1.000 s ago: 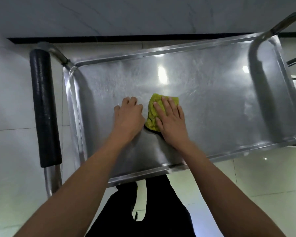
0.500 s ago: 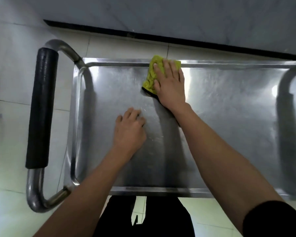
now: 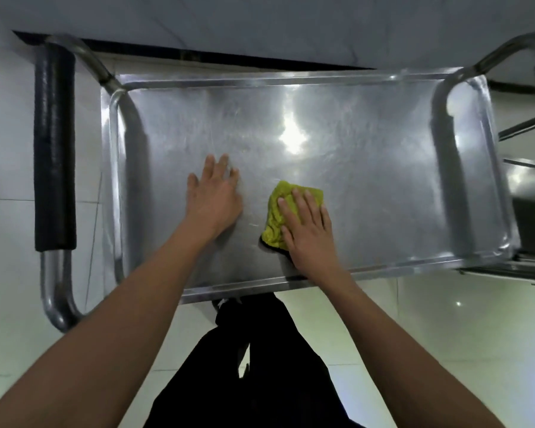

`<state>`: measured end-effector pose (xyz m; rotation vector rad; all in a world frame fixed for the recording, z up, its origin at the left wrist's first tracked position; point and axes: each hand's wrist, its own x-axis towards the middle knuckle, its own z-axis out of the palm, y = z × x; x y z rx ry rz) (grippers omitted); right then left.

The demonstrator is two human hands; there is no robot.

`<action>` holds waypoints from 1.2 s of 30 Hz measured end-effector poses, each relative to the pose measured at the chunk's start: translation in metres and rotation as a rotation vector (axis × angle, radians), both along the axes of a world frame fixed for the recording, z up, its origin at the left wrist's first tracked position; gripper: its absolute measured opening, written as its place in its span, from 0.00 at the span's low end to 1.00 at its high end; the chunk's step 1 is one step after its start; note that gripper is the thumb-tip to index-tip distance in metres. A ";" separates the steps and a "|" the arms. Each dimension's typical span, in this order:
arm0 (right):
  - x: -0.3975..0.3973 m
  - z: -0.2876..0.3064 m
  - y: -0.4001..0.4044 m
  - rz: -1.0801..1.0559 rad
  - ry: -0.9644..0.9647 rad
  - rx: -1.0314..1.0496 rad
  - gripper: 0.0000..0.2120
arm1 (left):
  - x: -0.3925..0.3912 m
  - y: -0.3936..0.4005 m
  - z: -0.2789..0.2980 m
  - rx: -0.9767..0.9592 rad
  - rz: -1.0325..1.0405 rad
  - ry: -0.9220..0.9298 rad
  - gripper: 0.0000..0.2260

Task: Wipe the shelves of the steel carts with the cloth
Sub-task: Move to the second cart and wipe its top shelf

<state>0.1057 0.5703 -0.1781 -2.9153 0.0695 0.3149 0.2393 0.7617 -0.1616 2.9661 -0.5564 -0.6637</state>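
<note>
On steel shelf [image 3: 368, 168]: right hand [image 3: 309, 239] presses cloth [image 3: 275, 217].

Top shelf: shiny rectangular steel cart shelf [image 3: 368, 156] with a raised rim, scuffed, glare spot near centre. Lying on it: crumpled yellow-green cloth [image 3: 277, 217] near the front edge, right of centre, pressed flat under the right hand [image 3: 309, 234]. Left hand [image 3: 213, 199] rests flat on bare steel just beside the cloth.
</note>
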 end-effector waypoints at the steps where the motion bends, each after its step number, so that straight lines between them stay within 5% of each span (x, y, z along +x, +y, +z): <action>1: -0.020 0.001 0.001 -0.007 0.010 -0.014 0.26 | -0.001 0.000 0.000 0.007 -0.004 0.006 0.24; 7: -0.092 0.007 0.000 -0.020 0.058 -0.065 0.26 | -0.006 -0.002 0.001 0.000 0.009 0.072 0.28; 16: -0.058 0.000 -0.010 -0.049 0.033 -0.055 0.26 | -0.012 -0.039 0.006 -0.051 -0.049 0.008 0.25; 25: 0.023 -0.007 -0.043 -0.043 -0.017 -0.006 0.26 | 0.006 -0.083 0.006 -0.120 0.013 -0.001 0.17; 36: 0.219 -0.010 -0.080 0.044 -0.041 0.022 0.26 | 0.012 -0.092 0.003 -0.158 0.168 -0.031 0.17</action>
